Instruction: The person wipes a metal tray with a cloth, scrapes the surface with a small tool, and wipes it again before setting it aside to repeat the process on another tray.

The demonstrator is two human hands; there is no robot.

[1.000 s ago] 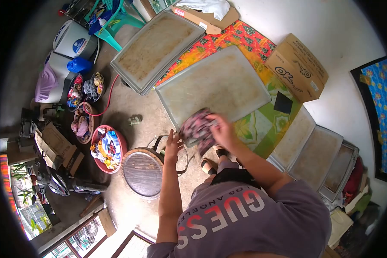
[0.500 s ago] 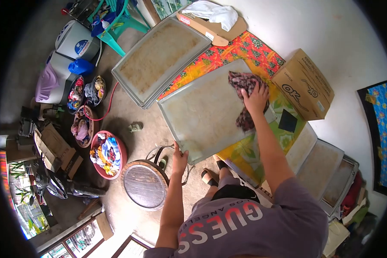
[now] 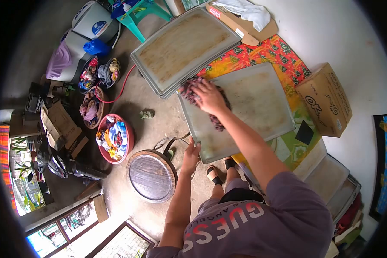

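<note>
A large grey metal tray (image 3: pixel 262 103) lies on a bright floral cloth (image 3: pixel 279 51) on the floor. My right hand (image 3: pixel 208 96) presses a dark patterned rag (image 3: pixel 192 91) against the tray's left part, near its far left corner. My left hand (image 3: pixel 192 151) grips the tray's near left corner, thumb on the rim. My sandalled feet (image 3: pixel 221 170) stand just below the tray's near edge.
A stack of similar trays (image 3: pixel 185 47) lies to the upper left, more trays (image 3: pixel 331 176) at the right. A cardboard box (image 3: pixel 324 99), a round wooden stool (image 3: pixel 152 175), bowls of clothes (image 3: pixel 114 138), a green chair (image 3: pixel 146 10) and a washing machine (image 3: pixel 73 47) surround the spot.
My right hand has swept the rag from the tray's near edge to its far right corner and then back across to the left part. My left hand stays at the near corner.
</note>
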